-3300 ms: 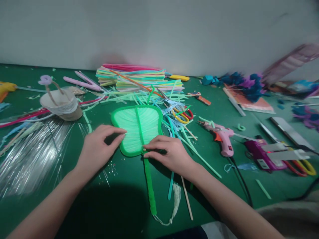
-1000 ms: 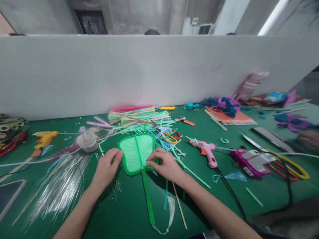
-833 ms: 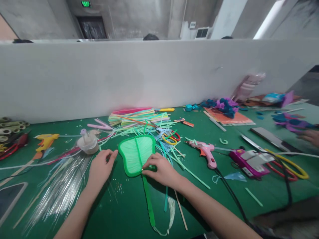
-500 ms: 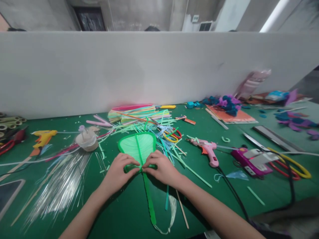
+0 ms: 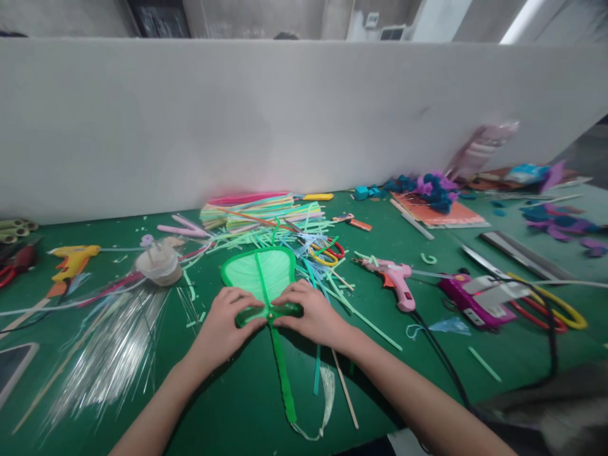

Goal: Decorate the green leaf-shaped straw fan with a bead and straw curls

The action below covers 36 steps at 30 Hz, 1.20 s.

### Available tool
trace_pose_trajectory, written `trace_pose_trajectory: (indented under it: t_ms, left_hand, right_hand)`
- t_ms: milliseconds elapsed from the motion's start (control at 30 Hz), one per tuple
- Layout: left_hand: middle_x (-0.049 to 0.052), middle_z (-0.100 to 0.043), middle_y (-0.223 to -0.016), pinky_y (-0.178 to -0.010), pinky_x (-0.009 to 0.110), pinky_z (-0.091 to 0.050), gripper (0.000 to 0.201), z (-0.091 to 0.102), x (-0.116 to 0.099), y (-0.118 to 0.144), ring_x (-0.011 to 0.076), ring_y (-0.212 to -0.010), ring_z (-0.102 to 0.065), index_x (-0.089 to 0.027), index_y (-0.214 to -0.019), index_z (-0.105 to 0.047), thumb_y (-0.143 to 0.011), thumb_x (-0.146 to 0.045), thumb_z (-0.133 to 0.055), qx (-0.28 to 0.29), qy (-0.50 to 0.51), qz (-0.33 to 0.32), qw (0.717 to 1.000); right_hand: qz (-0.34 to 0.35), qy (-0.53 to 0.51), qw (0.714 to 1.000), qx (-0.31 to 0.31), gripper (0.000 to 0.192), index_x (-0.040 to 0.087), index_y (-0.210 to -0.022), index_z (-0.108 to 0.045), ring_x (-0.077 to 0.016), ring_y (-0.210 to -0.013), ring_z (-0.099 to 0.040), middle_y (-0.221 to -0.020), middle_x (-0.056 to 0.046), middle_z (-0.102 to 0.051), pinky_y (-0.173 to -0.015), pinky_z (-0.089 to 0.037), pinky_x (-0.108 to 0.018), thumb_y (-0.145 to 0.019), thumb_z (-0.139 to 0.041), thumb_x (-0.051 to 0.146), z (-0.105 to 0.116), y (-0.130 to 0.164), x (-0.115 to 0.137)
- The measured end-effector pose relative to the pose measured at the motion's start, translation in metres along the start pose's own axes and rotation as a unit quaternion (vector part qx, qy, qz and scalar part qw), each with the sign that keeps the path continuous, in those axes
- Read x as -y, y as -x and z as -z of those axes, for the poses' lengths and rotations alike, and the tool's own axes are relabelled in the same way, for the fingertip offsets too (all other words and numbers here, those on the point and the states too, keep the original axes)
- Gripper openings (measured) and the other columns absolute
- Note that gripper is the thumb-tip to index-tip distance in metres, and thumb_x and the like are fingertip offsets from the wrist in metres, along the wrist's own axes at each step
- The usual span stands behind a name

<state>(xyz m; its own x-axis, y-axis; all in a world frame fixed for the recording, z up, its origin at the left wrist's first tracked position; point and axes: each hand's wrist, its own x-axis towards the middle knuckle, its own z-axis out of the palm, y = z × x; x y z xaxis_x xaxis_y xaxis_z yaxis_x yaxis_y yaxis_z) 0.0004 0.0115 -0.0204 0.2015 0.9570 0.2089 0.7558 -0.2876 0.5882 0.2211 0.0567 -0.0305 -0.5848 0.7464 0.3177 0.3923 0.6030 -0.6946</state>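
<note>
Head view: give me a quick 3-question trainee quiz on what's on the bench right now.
1. True or false: both hands press the base of the green fan.
2. Which glue gun lies nearer the right hand: A the pink glue gun, B the yellow glue gun?
3. Fill in: the fan's handle points ____ the person.

Key: 1 true, the left hand and right hand meet at the fan's base. 2 A. 3 toward.

Matt green table cover [image 5: 228, 405], glossy plastic glue gun [image 5: 396, 282], seemingly silky thread-wound fan [image 5: 259, 272]
</note>
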Motion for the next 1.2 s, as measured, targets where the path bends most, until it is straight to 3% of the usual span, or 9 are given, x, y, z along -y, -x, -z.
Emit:
trace_pose_trajectory:
  t_ms: [100,233,300,367,533,667,833,1000,1200]
  left_hand:
    - [0.010,-0.059,-0.118,-0.096,0.049,-0.043,0.041,0.008,0.006,-0.002,0.0301,-0.111,-0.055,-0.024,-0.113,-0.067,-0.079,-0.047,-0.068,-0.094,0.076,0.143,0.982]
    - [0.018,-0.058,-0.126,-0.086,0.045,-0.053,0.072,0.013,0.010,-0.008,0.0273,-0.101,-0.064,-0.018,-0.139,-0.044,-0.077,-0.043,-0.071,-0.150,0.276,0.305,0.899]
    - [0.016,-0.065,-0.118,-0.084,0.038,-0.055,0.076,0.014,0.007,-0.010,0.0223,-0.095,-0.068,-0.019,-0.144,-0.035,-0.079,-0.036,-0.072,-0.165,0.374,0.323,0.853]
    - [0.014,-0.071,-0.109,-0.082,0.035,-0.056,0.072,0.013,0.001,-0.011,0.0213,-0.091,-0.070,-0.017,-0.140,-0.042,-0.077,-0.029,-0.075,-0.166,0.465,0.329,0.805]
    - [0.014,-0.073,-0.108,-0.083,0.041,-0.060,0.037,0.018,-0.017,-0.014,0.0254,-0.091,-0.072,-0.014,-0.115,-0.063,-0.081,-0.025,-0.071,-0.177,0.555,0.312,0.750]
    - [0.009,-0.073,-0.111,-0.095,0.042,-0.056,0.028,0.038,-0.033,-0.029,0.0233,-0.100,-0.071,-0.018,-0.116,-0.064,-0.089,-0.024,-0.062,-0.255,0.600,0.230,0.723]
    - [0.007,-0.075,-0.108,-0.101,0.043,-0.051,0.026,0.060,-0.049,-0.054,0.0236,-0.107,-0.069,-0.018,-0.113,-0.067,-0.088,-0.020,-0.064,-0.272,0.620,0.156,0.719]
    - [0.008,-0.076,-0.103,-0.101,0.043,-0.052,0.025,0.053,-0.053,-0.066,0.0240,-0.105,-0.069,-0.015,-0.111,-0.067,-0.087,-0.023,-0.066,-0.266,0.623,0.141,0.722]
    - [0.008,-0.075,-0.106,-0.098,0.043,-0.053,0.029,0.045,-0.051,-0.066,0.0242,-0.103,-0.070,-0.017,-0.111,-0.067,-0.084,-0.027,-0.070,-0.256,0.628,0.134,0.723]
  right_hand:
    - [-0.089,-0.003,0.995,-0.043,0.049,0.017,-0.118,-0.065,-0.0223,-0.098,-0.057,-0.106,-0.008,-0.065,-0.087,-0.045,-0.035,-0.073,-0.082,0.029,0.008,-0.001,-0.002]
    - [-0.236,-0.033,0.968,-0.076,0.045,0.011,-0.121,-0.061,-0.0198,-0.076,-0.059,-0.088,-0.007,-0.065,-0.074,-0.045,-0.035,-0.082,-0.069,0.031,0.012,-0.006,-0.010]
    - [-0.243,-0.056,0.966,-0.073,0.042,0.010,-0.115,-0.064,-0.0180,-0.068,-0.058,-0.079,-0.004,-0.064,-0.068,-0.045,-0.033,-0.078,-0.071,0.028,0.011,-0.008,-0.013]
    - [-0.241,-0.083,0.964,-0.074,0.045,0.009,-0.114,-0.064,-0.0161,-0.065,-0.058,-0.079,-0.003,-0.064,-0.063,-0.045,-0.031,-0.072,-0.075,0.023,0.007,-0.010,-0.013]
    - [-0.191,-0.233,0.945,-0.126,0.051,0.015,-0.121,-0.057,-0.0130,-0.072,-0.058,-0.093,-0.004,-0.062,-0.065,-0.050,-0.027,-0.075,-0.073,0.031,0.001,-0.013,0.007]
    - [-0.160,-0.372,0.889,-0.216,0.057,0.020,-0.125,-0.054,-0.0176,-0.090,-0.059,-0.110,-0.008,-0.061,-0.070,-0.050,-0.028,-0.079,-0.070,0.048,0.002,-0.017,0.037]
    - [-0.174,-0.458,0.866,-0.105,0.044,0.019,-0.107,-0.067,-0.0179,-0.090,-0.062,-0.103,-0.007,-0.069,-0.070,-0.047,-0.027,-0.080,-0.067,0.054,-0.004,-0.027,0.064]
    - [-0.172,-0.543,0.817,-0.097,0.040,0.017,-0.094,-0.071,-0.0175,-0.083,-0.064,-0.089,-0.005,-0.072,-0.072,-0.047,-0.028,-0.069,-0.080,0.047,-0.020,-0.037,0.066]
    - [-0.162,-0.541,0.817,-0.114,0.039,0.016,-0.090,-0.069,-0.0155,-0.077,-0.062,-0.085,-0.003,-0.070,-0.070,-0.047,-0.027,-0.065,-0.083,0.043,-0.020,-0.036,0.058]
